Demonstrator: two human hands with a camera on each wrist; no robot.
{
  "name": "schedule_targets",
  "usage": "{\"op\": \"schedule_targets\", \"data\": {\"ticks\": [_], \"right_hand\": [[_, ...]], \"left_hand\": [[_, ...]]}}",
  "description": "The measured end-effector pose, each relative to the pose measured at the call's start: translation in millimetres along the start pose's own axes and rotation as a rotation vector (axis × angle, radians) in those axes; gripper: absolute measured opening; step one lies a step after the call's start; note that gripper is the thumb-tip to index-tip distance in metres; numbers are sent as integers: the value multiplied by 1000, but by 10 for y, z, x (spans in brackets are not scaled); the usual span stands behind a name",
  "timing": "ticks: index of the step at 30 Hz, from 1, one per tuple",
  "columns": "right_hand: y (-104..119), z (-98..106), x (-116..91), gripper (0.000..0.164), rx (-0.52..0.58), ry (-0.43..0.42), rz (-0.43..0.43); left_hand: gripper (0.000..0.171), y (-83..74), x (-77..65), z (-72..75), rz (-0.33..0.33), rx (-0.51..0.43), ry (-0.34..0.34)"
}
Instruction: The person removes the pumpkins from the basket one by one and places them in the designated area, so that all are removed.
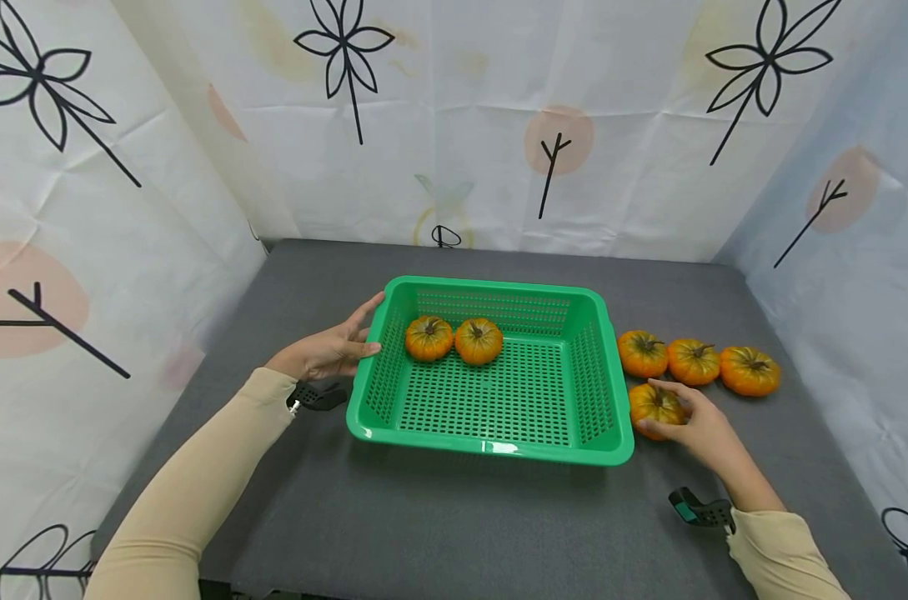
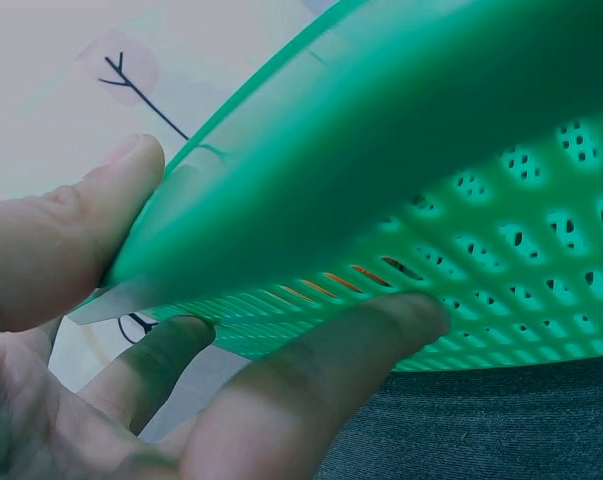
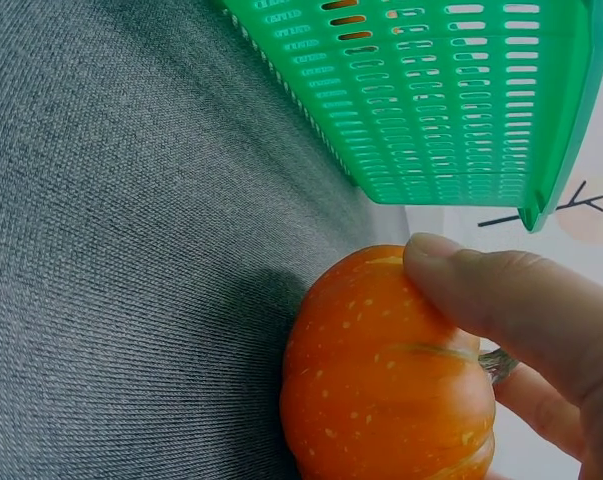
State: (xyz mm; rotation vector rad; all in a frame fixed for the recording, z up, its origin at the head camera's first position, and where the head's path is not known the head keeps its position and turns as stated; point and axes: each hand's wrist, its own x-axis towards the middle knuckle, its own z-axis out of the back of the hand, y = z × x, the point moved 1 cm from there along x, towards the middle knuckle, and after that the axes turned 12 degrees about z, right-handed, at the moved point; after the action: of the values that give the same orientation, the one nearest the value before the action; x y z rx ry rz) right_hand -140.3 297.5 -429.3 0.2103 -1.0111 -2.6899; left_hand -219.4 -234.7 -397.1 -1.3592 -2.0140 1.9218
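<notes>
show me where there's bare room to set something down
Bare: the grey fabric tabletop in front of the rectangular green plastic basket, and a narrower strip behind it, before the white printed backdrop. Crowded: right, four round orange pumpkins and the right hand; left, the left hand.

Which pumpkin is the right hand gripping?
The front pumpkin outside the green basket, where the right hand is; three pumpkins form a row behind it, two pumpkins sit inside.
</notes>
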Motion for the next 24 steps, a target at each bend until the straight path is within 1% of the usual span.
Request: {"op": "schedule_targets", "data": {"ticks": [12, 24], "right_hand": [[-41, 7, 30, 76, 35, 24, 39], [-43, 8, 30, 77, 47, 39, 33]], "left_hand": [[96, 18, 10, 12, 3, 7, -12], [96, 3, 2, 1, 3, 9, -8]]}}
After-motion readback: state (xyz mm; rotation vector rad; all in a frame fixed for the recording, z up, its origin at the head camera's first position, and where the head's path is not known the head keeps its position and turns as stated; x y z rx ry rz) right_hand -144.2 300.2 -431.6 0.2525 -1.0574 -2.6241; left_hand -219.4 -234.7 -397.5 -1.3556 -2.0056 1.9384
